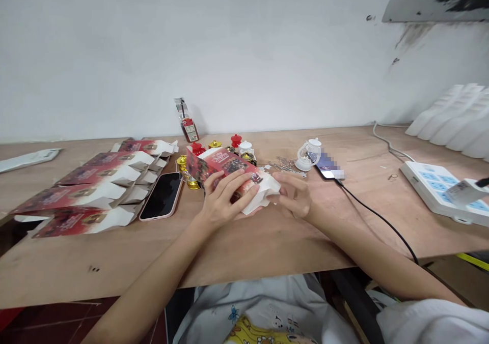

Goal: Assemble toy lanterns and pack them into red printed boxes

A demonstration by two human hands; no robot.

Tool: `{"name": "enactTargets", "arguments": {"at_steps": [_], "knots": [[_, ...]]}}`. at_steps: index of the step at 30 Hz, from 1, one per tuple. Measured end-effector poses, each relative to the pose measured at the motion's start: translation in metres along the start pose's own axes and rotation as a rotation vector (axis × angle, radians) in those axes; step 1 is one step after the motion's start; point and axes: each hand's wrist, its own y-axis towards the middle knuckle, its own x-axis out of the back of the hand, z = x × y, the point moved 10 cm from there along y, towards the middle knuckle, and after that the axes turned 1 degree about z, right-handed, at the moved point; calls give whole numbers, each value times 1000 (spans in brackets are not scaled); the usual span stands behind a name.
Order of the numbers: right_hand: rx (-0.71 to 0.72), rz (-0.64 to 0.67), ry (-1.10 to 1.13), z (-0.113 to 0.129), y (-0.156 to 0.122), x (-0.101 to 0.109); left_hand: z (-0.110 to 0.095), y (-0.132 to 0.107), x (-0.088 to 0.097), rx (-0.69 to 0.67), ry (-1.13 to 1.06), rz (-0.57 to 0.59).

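Note:
Above the middle of the table, a red and white printed cardboard box lies tilted between my hands. My left hand grips it from the near side, fingers spread over its printed face. At the box's white flap end, my right hand has its fingers bent and pinching at the flaps. Just behind the box stand small lanterns in red, white and gold, some partly hidden by it. A heap of small metal pieces lies beyond my right hand.
Several similar boxes lie in a row at left, beside a dark-screened phone. A white lantern stands near a second phone, whose black cable crosses the table. A power strip and white stacked forms are at right.

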Motion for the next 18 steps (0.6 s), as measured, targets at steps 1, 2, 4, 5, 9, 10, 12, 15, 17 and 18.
{"name": "enactTargets", "arguments": {"at_steps": [1,2,4,5,9,10,12,15,17,18], "knots": [[36,-32,-52,2,1,4,2,0,4,16,20,-27],[42,-39,-90,2,2,6,4,-1,7,35,37,-55],[-26,7,-118,-5,5,3,8,0,15,72,56,-104],[-68,37,-115,-9,7,1,10,1,18,86,64,-123],[-155,69,-10,-10,12,-7,8,5,26,78,101,-156],[-164,50,29,-9,13,-7,7,6,27,72,100,-165],[-170,3,93,-5,14,-7,7,7,30,72,85,-187],[-159,-20,161,0,13,-8,6,6,30,73,85,-184],[-167,37,202,1,13,-13,6,5,28,70,96,-177],[-177,70,220,1,13,-16,6,4,27,71,98,-175]]}}
